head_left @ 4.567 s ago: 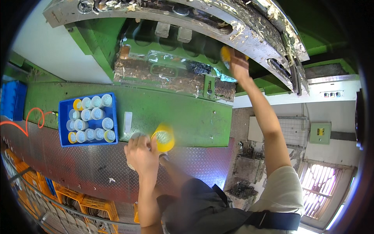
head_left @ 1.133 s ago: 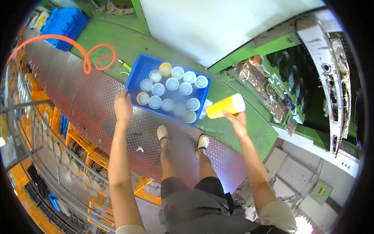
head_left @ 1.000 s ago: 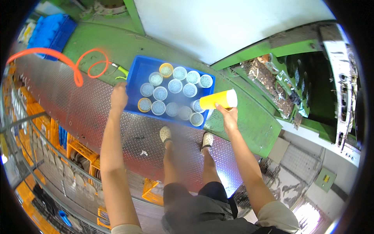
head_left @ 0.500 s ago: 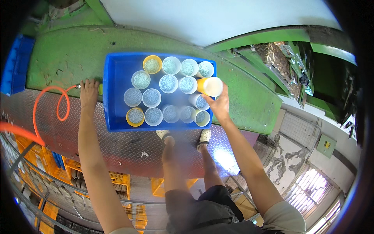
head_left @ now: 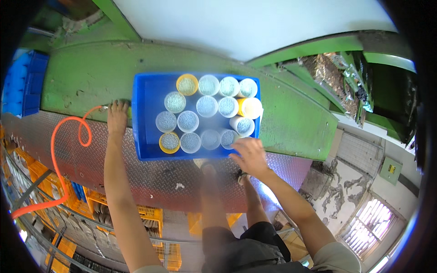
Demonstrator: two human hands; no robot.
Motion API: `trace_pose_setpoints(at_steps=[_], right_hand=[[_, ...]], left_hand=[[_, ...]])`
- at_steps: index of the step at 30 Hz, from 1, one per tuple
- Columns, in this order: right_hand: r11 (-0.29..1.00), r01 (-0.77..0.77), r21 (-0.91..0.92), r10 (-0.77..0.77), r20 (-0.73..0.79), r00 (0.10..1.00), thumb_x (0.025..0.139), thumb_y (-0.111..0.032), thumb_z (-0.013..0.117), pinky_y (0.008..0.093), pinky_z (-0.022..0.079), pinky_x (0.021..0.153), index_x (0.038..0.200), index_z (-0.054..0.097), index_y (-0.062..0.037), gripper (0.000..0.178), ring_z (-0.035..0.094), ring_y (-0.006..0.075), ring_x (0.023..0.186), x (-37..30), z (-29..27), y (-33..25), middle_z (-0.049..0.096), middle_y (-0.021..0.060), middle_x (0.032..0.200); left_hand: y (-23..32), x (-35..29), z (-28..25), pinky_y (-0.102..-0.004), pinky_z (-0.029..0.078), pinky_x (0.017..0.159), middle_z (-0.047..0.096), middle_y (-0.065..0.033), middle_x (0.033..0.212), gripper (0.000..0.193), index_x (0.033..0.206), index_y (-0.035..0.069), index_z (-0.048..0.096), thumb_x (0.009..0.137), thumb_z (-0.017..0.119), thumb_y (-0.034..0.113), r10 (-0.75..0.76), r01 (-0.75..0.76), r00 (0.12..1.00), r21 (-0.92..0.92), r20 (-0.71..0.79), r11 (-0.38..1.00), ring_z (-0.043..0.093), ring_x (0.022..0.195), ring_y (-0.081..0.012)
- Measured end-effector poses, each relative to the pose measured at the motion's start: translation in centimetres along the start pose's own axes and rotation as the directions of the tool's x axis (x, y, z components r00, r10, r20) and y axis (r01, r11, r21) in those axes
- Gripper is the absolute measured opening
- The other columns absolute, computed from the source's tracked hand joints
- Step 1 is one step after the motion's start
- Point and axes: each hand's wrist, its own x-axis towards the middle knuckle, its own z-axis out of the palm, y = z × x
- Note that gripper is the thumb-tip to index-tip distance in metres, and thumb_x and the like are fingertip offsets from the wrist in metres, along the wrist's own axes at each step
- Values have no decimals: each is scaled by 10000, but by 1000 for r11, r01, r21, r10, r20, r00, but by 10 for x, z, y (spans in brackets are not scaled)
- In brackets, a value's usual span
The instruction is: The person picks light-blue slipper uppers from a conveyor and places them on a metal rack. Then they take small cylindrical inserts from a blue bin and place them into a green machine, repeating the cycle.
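Right hand is over the tray's near right corner, fingers curled and a little apart; can't tell if that grip has a cup, the rim or nothing. Left hand is palm down just beyond the tray's left end, by a lime-green piece at the end of an orange hose; can't tell whether that grip is closed on it. The cups, mostly filled with pale granules, sit inside the blue tray on the green table. Watch the yellow cup at the right side, it's tipped with its whitish end showing, and the white cup just below leans too. I'd pinch walls, keep filled ones upright and steady the tray so nothing spills.
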Motion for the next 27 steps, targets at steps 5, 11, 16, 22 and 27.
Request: trace_pose_setpoints(at_steps=[5,11,16,22,27], right_hand=[[974,213,78,-218,63,974,835,-191,667,381,429,902,1155,662,-103,332,567,223,1115,30,51,-65,615,58,1192],[922,386,-23,-383,98,919,842,-172,655,372,414,953,1093,678,-74,271,504,211,1201,116,97,-155,588,69,1236],[946,321,46,-320,-28,947,857,-187,673,381,412,957,1130,662,-53,304,501,243,1190,123,82,-165,586,89,1230],[594,-142,792,48,142,989,921,-271,685,444,424,1057,1345,501,25,549,528,360,1245,68,-6,-199,531,205,1354],[431,-265,863,314,132,940,956,-364,687,450,370,1134,1481,375,40,732,460,373,1371,42,-70,-165,462,237,1475]], left_hand=[[14,18,37,-440,432,1080,623,-86,1198,277,1211,103,579,943,508,126,105,-103,956,-23,273,994,571,1186,-267],[-69,11,21,-450,502,994,629,-87,1125,233,1174,141,581,950,515,148,42,-74,975,141,216,987,614,1116,-255],[-131,-42,-65,-434,575,803,617,-151,1180,234,1196,85,532,969,550,140,-257,240,932,94,256,966,691,947,-350],[-37,-119,-211,-429,516,671,675,-244,975,300,1265,-23,519,987,586,67,-418,481,858,-753,299,448,669,779,-359],[154,-139,-320,-380,522,820,649,-141,1071,372,1372,5,511,1038,465,163,210,464,866,-886,454,4,637,973,-223]])
